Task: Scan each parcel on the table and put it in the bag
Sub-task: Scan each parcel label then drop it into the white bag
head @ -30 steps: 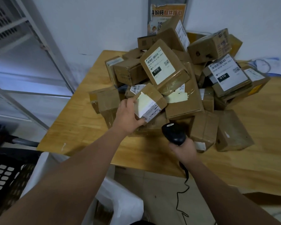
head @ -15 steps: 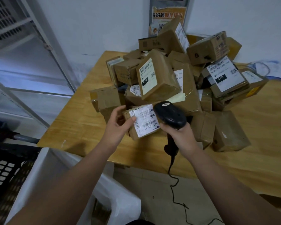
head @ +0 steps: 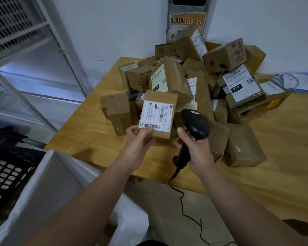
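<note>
Left hand: our left hand [head: 139, 144] pinches the parcel [head: 157, 113] by its lower edge, label facing us.
Right hand: our right hand [head: 194, 148] grips the black scanner [head: 194, 124], head just right of the parcel.
Pile: more parcels [head: 194, 82] heaped beyond both hands on the table [head: 283, 166].
Bag: the white bag [head: 48, 183] lies below and left of our left hand.

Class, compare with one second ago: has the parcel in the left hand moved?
Yes. The left hand has lifted the parcel off the pile, toward the table's near edge, label now facing up beside the scanner.
</note>
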The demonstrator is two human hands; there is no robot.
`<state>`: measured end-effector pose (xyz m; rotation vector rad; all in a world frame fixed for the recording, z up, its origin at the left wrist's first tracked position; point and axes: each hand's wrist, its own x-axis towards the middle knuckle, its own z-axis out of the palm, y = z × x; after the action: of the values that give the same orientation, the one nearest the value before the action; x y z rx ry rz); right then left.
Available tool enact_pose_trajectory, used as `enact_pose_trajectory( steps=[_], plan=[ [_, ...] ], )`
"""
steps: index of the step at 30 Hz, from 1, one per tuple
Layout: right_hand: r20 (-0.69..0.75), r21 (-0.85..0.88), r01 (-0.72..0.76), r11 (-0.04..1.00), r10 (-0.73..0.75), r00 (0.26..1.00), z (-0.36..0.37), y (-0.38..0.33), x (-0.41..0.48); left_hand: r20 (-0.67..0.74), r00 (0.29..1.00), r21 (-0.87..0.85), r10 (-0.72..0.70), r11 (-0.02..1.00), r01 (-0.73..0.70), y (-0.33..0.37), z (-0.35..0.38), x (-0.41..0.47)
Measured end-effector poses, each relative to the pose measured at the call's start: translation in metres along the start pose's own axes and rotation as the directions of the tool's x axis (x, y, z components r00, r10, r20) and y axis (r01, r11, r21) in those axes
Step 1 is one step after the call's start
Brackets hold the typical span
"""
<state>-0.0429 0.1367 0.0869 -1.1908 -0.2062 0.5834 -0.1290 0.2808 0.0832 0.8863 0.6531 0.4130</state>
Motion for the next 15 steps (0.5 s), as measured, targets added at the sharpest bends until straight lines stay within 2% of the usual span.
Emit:
enact_pose_trajectory(
  steps=[2,5,8,10,11,15],
  plan=[
    [0.066,0.005,0.007,1.000,-0.008,0.998,0.005,-0.001,-0.003,0.086,0.994,-0.027,-0.062,0.998,0.065,-0.008,0.009,-0.002],
    [0.079,-0.020,0.023,1.000,-0.022,0.997,0.002,-0.006,-0.001,0.116,0.987,0.216,-0.114,0.972,0.087,-0.012,0.016,-0.010],
    [0.098,-0.158,-0.007,0.987,0.023,0.995,-0.017,-0.021,0.006,0.025,0.999,0.427,0.031,0.903,-0.038,0.002,0.016,-0.012],
    [0.183,-0.261,-0.021,0.965,0.071,0.981,-0.030,-0.035,0.010,0.049,0.989,0.529,0.139,0.837,-0.143,0.021,0.018,-0.012],
    [0.226,-0.303,-0.025,0.953,0.098,0.969,-0.035,-0.042,0.011,0.094,0.986,0.590,0.135,0.790,-0.164,0.032,0.017,-0.012],
    [0.282,-0.420,-0.052,0.906,0.185,0.941,-0.048,-0.066,0.016,0.271,0.949,0.793,-0.163,0.596,-0.124,0.056,0.016,-0.010]
  ],
)
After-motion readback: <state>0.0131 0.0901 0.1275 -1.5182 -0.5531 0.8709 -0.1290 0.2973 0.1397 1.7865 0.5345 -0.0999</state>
